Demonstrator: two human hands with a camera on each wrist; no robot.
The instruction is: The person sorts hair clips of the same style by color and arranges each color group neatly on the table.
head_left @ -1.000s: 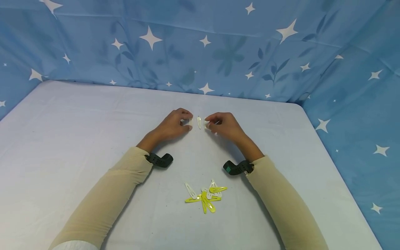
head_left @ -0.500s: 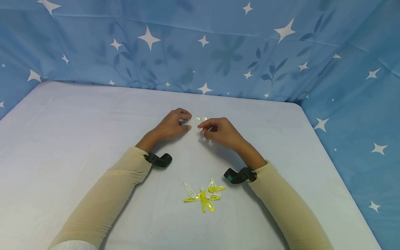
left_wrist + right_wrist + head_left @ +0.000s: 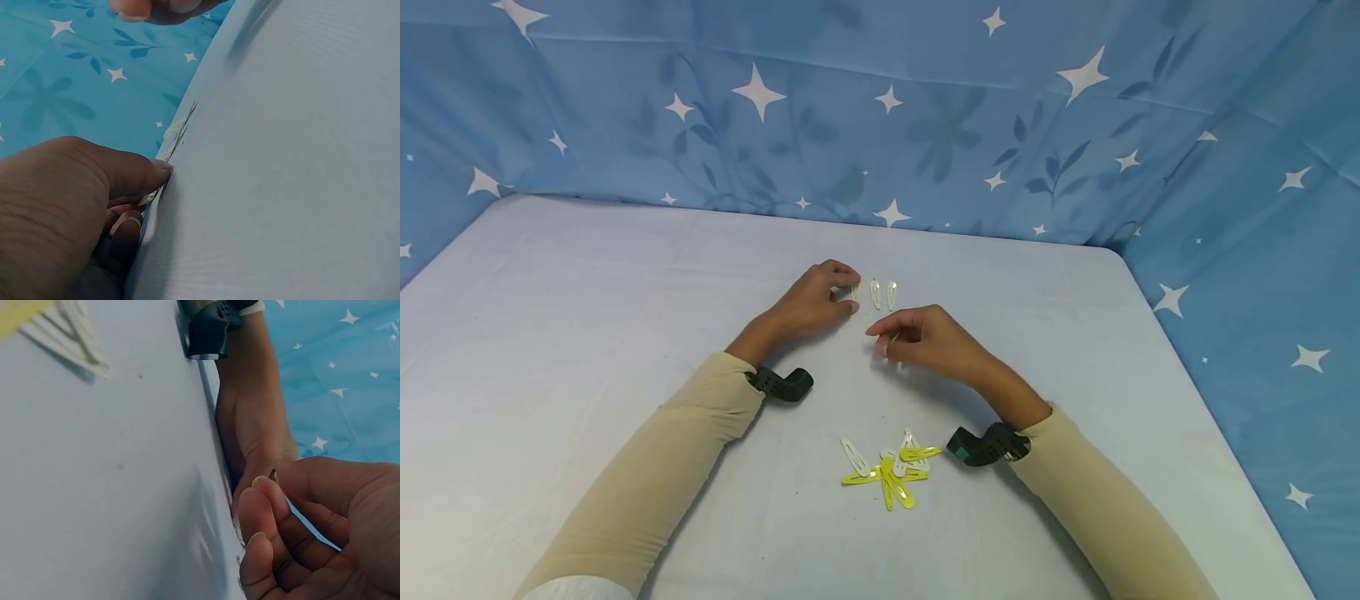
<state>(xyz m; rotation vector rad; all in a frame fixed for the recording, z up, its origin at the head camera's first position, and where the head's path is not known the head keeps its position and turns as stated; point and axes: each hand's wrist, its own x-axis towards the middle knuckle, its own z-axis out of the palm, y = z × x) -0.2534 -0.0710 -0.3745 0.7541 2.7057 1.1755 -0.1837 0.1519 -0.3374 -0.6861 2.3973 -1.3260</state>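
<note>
Wore a beige left sleeve (image 3: pixel 700 425), snug and creased, bunched toward the wrist. Showed white cloth (image 3: pixel 578 588) at the left sleeve's near end. Bore a black left camera (image 3: pixel 782 385) at the left sleeve's wrist end, bent, round-tipped, dotted with small holes. Had, right of the left sleeve, a matching right sleeve (image 3: pixel 1105 492) and black right camera (image 3: pixel 981 447) marked with a green patch (image 3: pixel 962 453).

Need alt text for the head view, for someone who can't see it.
A person's left hand holds a pale hair clip, two more clips lined up beside it on a white table; the right hand hovers nearby, apparently empty. Nearer the viewer lies a pile of yellow and white clips; star-patterned blue cloth hangs behind.
</note>
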